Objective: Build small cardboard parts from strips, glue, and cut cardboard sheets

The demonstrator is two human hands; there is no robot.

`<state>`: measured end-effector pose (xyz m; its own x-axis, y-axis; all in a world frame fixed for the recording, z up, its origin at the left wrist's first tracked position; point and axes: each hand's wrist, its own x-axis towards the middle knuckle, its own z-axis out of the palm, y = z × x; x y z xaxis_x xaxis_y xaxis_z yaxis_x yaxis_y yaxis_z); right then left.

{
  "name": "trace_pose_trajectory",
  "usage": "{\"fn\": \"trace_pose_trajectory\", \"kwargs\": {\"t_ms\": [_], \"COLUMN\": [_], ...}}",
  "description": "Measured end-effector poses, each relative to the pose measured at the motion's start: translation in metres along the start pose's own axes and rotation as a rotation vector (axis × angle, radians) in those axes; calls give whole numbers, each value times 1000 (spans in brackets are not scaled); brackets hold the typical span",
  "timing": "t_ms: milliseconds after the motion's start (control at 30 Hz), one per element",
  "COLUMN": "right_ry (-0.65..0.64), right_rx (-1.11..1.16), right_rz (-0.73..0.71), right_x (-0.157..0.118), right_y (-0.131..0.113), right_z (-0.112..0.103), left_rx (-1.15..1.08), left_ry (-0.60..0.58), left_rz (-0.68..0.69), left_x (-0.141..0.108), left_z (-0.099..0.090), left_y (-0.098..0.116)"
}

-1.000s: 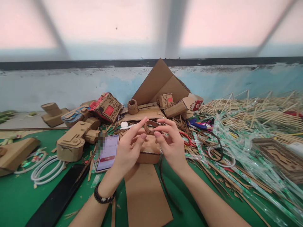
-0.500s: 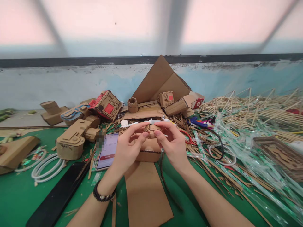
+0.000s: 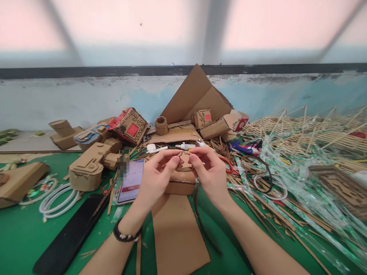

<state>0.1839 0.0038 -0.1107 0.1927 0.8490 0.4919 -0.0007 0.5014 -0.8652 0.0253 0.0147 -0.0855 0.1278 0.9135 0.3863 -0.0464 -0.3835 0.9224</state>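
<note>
My left hand [image 3: 159, 173] and my right hand [image 3: 208, 172] are close together at the middle of the view. Thumb and fingertips of each pinch a small cardboard piece [image 3: 185, 159] from opposite sides. Its edges look dark, and the fingers cover both of its ends. Just below and behind the fingers sits a small cardboard box [image 3: 180, 188] with rounded corners. A flat cardboard sheet [image 3: 179, 236] lies in front of that box, between my forearms. Beside the sheet, a thin dark strip [image 3: 202, 225] curves over the green table.
To the left are a phone [image 3: 131, 183], a cardboard camera model [image 3: 86, 170], coiled white tubing [image 3: 59, 200] and a black slab [image 3: 71, 233]. Glue bottles [image 3: 185, 146] lie beyond my hands. Plastic wrap [image 3: 286, 183], cardboard scraps and a thin-stick structure [image 3: 309, 126] cover the right side.
The small cardboard piece has turned between my fingers, from a curved band edge toward me to a flatter light face. Both hands stay in nearly the same place.
</note>
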Motion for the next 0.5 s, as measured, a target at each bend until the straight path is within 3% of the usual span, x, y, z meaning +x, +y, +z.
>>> {"fn": "trace_pose_trajectory", "kwargs": {"t_ms": [500], "right_ry": [-32], "right_rx": [-58], "right_rz": [-30], "right_x": [-1], "right_y": [2], "right_z": [-1], "left_rx": [60], "left_ry": [1], "left_rz": [52], "left_x": [-1], "left_z": [-2], "left_y": [-2]}}
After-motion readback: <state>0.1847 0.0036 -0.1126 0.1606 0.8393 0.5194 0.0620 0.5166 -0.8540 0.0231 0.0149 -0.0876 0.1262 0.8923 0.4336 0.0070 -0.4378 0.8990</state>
